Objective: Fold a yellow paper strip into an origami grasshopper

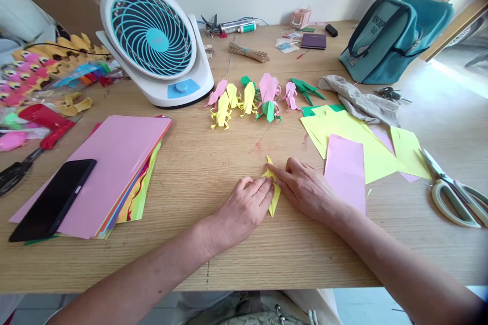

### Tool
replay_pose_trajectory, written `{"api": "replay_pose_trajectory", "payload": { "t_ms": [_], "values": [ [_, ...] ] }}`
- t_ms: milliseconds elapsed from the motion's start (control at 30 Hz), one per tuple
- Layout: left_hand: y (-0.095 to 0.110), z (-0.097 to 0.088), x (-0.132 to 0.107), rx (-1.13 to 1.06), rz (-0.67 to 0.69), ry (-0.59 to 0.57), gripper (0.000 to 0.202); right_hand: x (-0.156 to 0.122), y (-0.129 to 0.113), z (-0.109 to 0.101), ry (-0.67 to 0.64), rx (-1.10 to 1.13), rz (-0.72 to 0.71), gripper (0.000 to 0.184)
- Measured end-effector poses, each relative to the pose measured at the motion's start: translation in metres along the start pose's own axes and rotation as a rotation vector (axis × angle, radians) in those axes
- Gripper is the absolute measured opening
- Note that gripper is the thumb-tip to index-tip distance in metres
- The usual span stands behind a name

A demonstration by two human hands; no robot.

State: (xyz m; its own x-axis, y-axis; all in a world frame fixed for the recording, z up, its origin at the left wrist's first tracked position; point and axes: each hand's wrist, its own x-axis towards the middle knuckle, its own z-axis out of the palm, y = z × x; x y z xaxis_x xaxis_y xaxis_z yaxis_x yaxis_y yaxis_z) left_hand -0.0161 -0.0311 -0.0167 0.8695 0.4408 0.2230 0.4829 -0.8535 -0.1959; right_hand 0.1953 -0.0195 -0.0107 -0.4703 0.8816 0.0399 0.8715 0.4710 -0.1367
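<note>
A small piece of folded yellow paper (273, 206), narrow and pointed at both ends, lies on the table in front of me. My left hand (247, 203) presses it down with the fingers held together, covering its middle. My right hand (303, 185) comes in from the other side, index finger stretched onto the upper part of the paper and the other fingers curled. Whether the right thumb pinches the paper is hard to see. Beyond my hands stand several folded paper frogs (249, 98) in yellow, pink and green.
Left lie a stack of coloured paper (114, 162), a black phone (53, 198) and a red glue gun (49, 124). A white fan (156, 43) stands behind. Right are yellow sheets (343, 127), a pink sheet (345, 172), scissors (455, 195), a grey cloth (358, 99) and a teal bag (389, 43).
</note>
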Motion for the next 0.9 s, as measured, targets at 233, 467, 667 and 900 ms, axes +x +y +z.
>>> {"api": "replay_pose_trajectory", "payload": {
  "t_ms": [233,467,667,900],
  "values": [
    [-0.002,0.000,0.001,-0.087,-0.032,-0.021,0.037,0.009,-0.003,-0.005,-0.046,-0.057,0.131,0.045],
    [-0.005,0.000,0.001,-0.185,-0.068,-0.035,0.036,0.010,0.024,0.002,0.175,0.257,0.168,0.041],
    [-0.007,0.001,0.001,-0.211,-0.065,-0.015,0.035,0.002,0.036,0.002,0.261,0.410,0.024,0.028],
    [-0.008,0.002,-0.002,-0.189,-0.023,0.003,0.036,0.013,0.015,0.003,0.209,0.467,0.245,0.017]
  ]
}}
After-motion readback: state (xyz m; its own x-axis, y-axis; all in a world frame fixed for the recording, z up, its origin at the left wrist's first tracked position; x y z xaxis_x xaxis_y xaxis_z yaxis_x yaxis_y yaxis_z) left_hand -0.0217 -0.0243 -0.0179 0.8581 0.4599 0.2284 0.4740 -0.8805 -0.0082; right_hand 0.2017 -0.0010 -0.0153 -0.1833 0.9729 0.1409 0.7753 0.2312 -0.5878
